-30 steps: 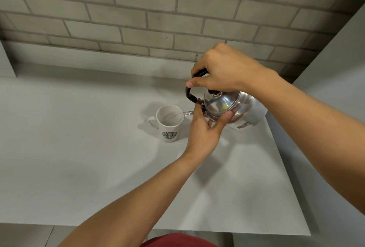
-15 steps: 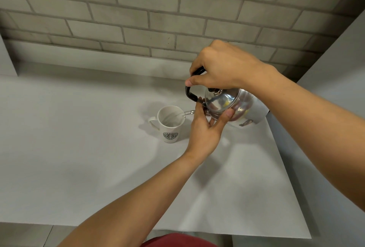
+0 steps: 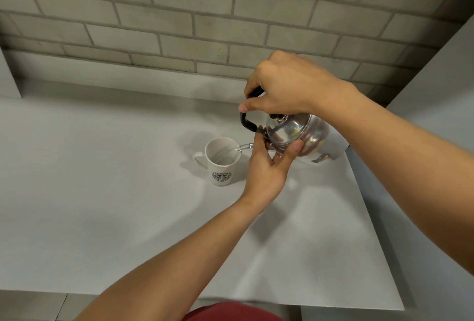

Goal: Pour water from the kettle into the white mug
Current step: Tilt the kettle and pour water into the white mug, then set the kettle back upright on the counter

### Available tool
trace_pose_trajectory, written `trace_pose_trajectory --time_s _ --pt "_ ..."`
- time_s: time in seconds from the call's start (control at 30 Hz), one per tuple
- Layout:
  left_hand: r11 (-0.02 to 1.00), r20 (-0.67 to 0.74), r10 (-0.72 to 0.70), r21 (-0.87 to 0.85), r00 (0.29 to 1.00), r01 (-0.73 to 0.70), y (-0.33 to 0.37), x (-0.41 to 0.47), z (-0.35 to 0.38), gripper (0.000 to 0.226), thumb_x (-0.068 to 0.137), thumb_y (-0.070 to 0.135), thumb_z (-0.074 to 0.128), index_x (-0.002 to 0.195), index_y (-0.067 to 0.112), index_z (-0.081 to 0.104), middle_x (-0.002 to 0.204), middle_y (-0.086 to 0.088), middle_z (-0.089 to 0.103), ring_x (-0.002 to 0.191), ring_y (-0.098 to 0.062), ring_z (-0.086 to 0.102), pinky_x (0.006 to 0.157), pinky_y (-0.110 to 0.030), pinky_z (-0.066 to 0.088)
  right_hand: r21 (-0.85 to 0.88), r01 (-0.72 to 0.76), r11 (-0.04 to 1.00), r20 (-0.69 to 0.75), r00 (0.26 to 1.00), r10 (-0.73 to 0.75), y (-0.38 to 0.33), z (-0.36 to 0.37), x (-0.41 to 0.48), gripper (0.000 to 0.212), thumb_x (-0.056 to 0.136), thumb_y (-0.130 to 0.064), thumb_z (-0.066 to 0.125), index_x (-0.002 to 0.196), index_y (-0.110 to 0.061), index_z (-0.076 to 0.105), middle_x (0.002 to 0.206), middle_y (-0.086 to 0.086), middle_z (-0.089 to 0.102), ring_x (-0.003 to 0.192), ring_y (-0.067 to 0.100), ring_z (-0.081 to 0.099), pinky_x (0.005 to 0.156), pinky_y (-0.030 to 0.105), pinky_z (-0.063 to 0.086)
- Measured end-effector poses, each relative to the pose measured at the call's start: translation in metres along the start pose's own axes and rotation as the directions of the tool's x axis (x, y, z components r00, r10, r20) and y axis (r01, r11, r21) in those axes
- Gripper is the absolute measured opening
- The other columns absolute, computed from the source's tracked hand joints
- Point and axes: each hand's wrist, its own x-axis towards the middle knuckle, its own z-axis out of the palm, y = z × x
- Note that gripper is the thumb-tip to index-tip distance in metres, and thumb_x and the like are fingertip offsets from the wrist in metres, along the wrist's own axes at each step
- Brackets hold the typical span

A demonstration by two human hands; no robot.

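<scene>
A shiny steel kettle [image 3: 302,133] with a black handle hangs tilted to the left above the table. My right hand [image 3: 289,87] grips its handle from above. My left hand [image 3: 269,164] presses on the rim of the kettle's lid from below, thumb against the lid edge. The spout points left, and a thin stream of water runs from it into the white mug [image 3: 221,160]. The mug stands upright on the white table [image 3: 102,192], its handle to the left and a green logo facing me.
A grey brick wall [image 3: 179,25] rises behind the table. A grey panel [image 3: 436,95] stands along the table's right side. The table's front edge runs near the bottom, with a red garment [image 3: 230,313] below it.
The kettle has tipped a little further towards the mug while the water keeps running. Both hands keep their hold, and the mug stays where it was.
</scene>
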Motion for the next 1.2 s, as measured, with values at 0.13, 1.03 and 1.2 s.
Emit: trace_pose_trajectory --time_s 0.13,1.03,1.2 --pt "1.0 0.002 -0.019 -0.018 1.0 0.019 0.0 0.0 -0.001 0.06 0.093 0.051 0.073 0.14 0.039 0.038 0.129 0.034 0.06 0.118 0.028 0.052 0.09 0.004 0.038 -0.002 -0.003 1.0 -0.001 1.0 0.003 0.0 0.002 0.001 0.043 0.089 -0.065 0.067 0.102 -0.027 0.082 0.096 0.006 0.077 0.091 0.034 0.069 0.071 0.041 0.056" --pt "0.956 0.17 0.08 0.267 0.982 -0.124 0.0 0.001 -0.036 0.075 0.085 0.049 0.082 0.146 0.026 0.046 0.135 0.015 0.063 0.125 0.001 0.06 0.103 -0.021 0.049 0.36 -0.072 0.93 -0.307 0.932 0.191 0.038 0.053 -0.054 0.04 0.092 -0.059 0.068 0.103 -0.024 0.085 0.094 -0.008 0.083 0.084 0.009 0.072 0.079 0.024 0.054" --pt "0.901 0.238 0.083 0.396 0.968 -0.175 0.006 0.0 -0.043 0.081 0.084 0.06 0.078 0.152 0.034 0.041 0.142 0.011 0.057 0.131 -0.008 0.056 0.109 -0.033 0.048 0.549 -0.125 0.827 -0.375 0.847 0.377 0.042 0.076 -0.079 0.035 0.089 -0.056 0.073 0.101 -0.025 0.084 0.092 -0.019 0.079 0.092 0.002 0.074 0.083 0.019 0.057"
